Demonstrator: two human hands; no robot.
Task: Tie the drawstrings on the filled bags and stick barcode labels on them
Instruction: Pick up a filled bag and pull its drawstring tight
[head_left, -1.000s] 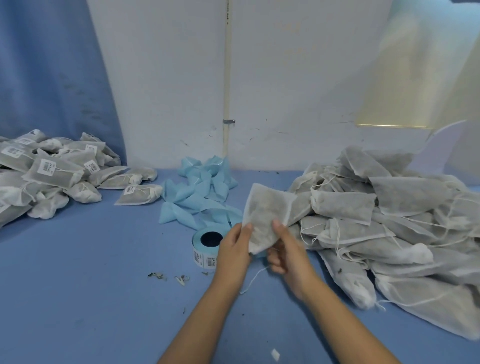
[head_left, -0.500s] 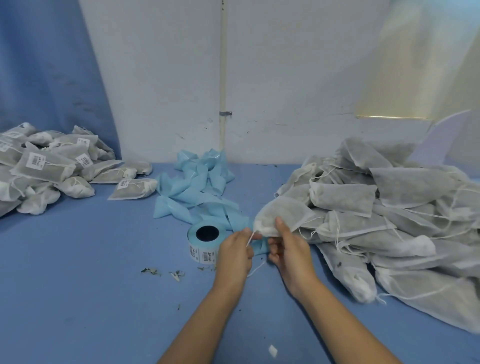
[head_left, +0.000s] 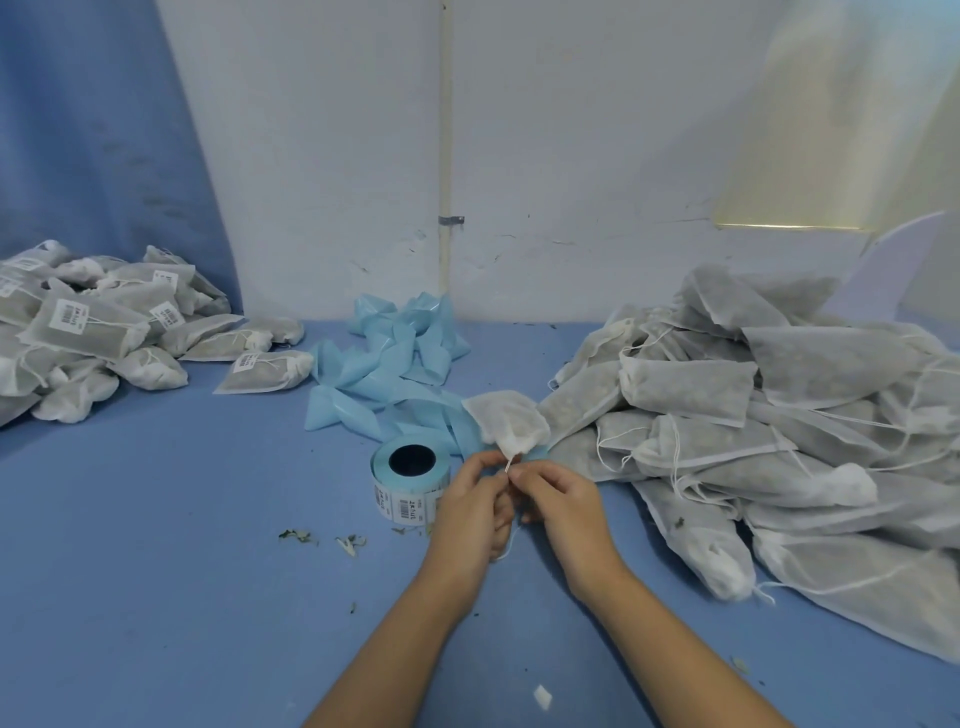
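Both hands meet mid-table: left hand (head_left: 470, 506) and right hand (head_left: 558, 501) fingers curled, pinching the drawstring (head_left: 511, 461) of the small bag (head_left: 506, 422), label roll (head_left: 410, 480) just left.

Bag (head_left: 506, 423) neck now cinched w/ drawstring (head_left: 508, 464)

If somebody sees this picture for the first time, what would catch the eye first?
Probably the left hand and right hand at the centre, both pinching the drawstring of a small bag. Next, the big heap of bags without labels on the right, and the labelled pile at far left, with the label roll beside the left hand.
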